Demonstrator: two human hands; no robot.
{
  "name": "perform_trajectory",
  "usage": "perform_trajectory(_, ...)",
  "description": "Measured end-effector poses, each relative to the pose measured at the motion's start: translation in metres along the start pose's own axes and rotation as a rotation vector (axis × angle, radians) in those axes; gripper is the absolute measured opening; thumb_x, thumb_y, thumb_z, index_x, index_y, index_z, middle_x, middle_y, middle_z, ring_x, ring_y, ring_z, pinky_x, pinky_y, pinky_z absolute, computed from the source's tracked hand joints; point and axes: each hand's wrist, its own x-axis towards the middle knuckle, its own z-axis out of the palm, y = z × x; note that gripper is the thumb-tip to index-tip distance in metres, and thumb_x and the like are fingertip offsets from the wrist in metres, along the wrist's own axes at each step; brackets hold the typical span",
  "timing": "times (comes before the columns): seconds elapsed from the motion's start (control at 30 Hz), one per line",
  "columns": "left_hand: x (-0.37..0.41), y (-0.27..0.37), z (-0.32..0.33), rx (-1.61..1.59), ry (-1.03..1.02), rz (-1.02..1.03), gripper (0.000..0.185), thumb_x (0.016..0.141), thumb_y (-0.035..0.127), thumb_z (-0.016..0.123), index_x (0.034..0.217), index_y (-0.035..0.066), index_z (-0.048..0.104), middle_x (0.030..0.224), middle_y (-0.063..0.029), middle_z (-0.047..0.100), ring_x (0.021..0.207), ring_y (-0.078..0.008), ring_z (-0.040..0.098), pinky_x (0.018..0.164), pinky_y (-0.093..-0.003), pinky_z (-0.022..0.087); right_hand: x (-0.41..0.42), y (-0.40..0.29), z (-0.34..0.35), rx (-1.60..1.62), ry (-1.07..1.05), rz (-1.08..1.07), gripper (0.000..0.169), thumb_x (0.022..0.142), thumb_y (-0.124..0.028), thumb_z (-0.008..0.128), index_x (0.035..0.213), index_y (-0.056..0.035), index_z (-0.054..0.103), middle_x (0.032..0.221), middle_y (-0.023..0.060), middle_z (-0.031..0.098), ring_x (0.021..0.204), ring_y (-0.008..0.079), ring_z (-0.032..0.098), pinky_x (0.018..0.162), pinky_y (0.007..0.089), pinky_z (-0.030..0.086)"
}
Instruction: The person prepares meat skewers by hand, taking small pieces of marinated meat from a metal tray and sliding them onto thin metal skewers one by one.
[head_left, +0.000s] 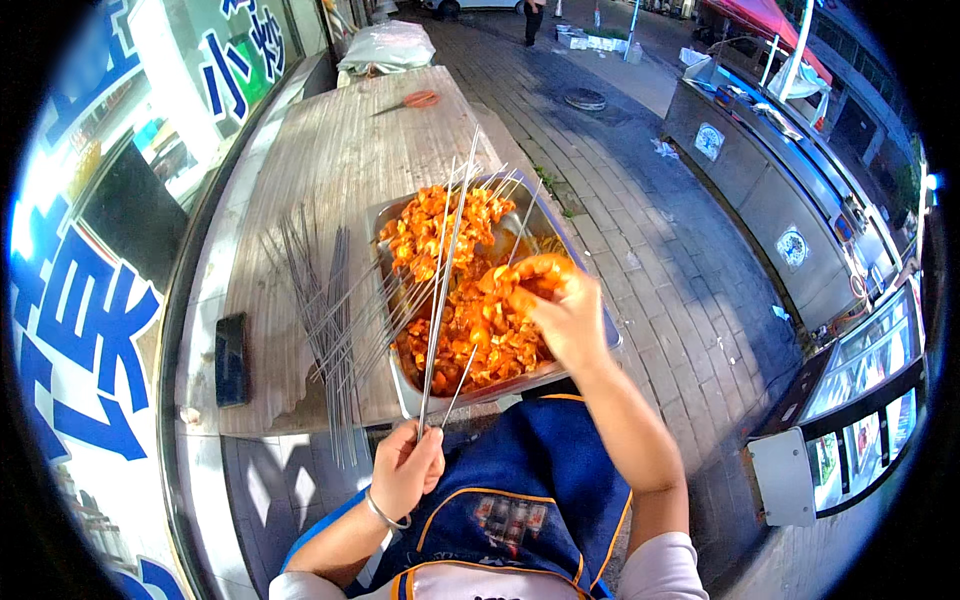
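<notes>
In my left hand (409, 461) are several thin metal skewers (444, 285), gripped near their lower ends and slanting up over a metal tray (405, 394). Orange-red marinated meat pieces (510, 352) fill much of that tray. My right hand (562, 307), its fingers coated in sauce, pinches a piece of meat (495, 281) above the tray. One skewer from the left hand appears to run up through this meat, its tip showing beyond the fingers. Loaded skewers with bunched meat (450, 225) lie across the tray's far part.
Loose metal skewers (337, 337) lie left of the tray on a wooden table (300, 180). A dark phone (232, 360) rests near the left edge, and orange-handled scissors (421, 99) lie farther back. White sacks (386, 46) stand beyond. Rightward are brick paving (637, 262) and a metal stall counter (750, 180).
</notes>
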Motion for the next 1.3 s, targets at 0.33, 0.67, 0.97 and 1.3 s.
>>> perform_trajectory(0.33, 0.005, 0.018, -0.005, 0.013, 0.008, 0.071, 0.022, 0.093, 0.020, 0.045, 0.075, 0.008, 0.041, 0.049, 0.0002, 0.037, 0.040, -0.0051, 0.029, 0.035, -0.0202, 0.021, 0.026, -0.025, -0.041, -0.831, -0.606, -0.050, 0.022, 0.072, -0.010, 0.063, 0.092, -0.0011, 0.063, 0.086, 0.0109, 0.065, 0.077, 0.0183, 0.062, 0.070, 0.0296, 0.048)
perform_trajectory(0.67, 0.004, 0.025, -0.014, -0.027, 0.028, 0.125, 0.022, 0.094, 0.020, 0.044, 0.077, 0.006, 0.043, 0.054, 0.0011, 0.040, 0.044, -0.0043, 0.031, 0.038, -0.0187, 0.024, 0.025, 0.004, -0.017, -1.251, -0.609, -0.095, 0.016, 0.066, -0.008, 0.056, 0.079, 0.0008, 0.060, 0.079, 0.0224, 0.059, 0.080, 0.0368, 0.058, 0.071, 0.0435, 0.047)
perform_trajectory(0.97, 0.007, 0.021, -0.020, -0.043, -0.003, 0.138, 0.024, 0.093, 0.022, 0.045, 0.076, 0.007, 0.043, 0.054, 0.0008, 0.040, 0.045, -0.0043, 0.031, 0.038, -0.0186, 0.024, 0.031, 0.011, -0.034, -0.994, -0.566, 0.023, 0.027, 0.067, 0.000, 0.054, 0.094, -0.0007, 0.062, 0.089, 0.0185, 0.063, 0.087, 0.0312, 0.060, 0.079, 0.0361, 0.046)
perform_trajectory(1.3, 0.005, 0.023, -0.020, -0.026, 0.000, 0.121, 0.022, 0.093, 0.020, 0.044, 0.076, 0.007, 0.043, 0.055, 0.0009, 0.041, 0.045, -0.0040, 0.031, 0.039, -0.0184, 0.024, 0.032, 0.018, -0.037, -1.096, -0.630, -0.025, 0.024, 0.069, -0.003, 0.054, 0.091, -0.0005, 0.063, 0.090, 0.0192, 0.062, 0.088, 0.0332, 0.059, 0.080, 0.0364, 0.045)
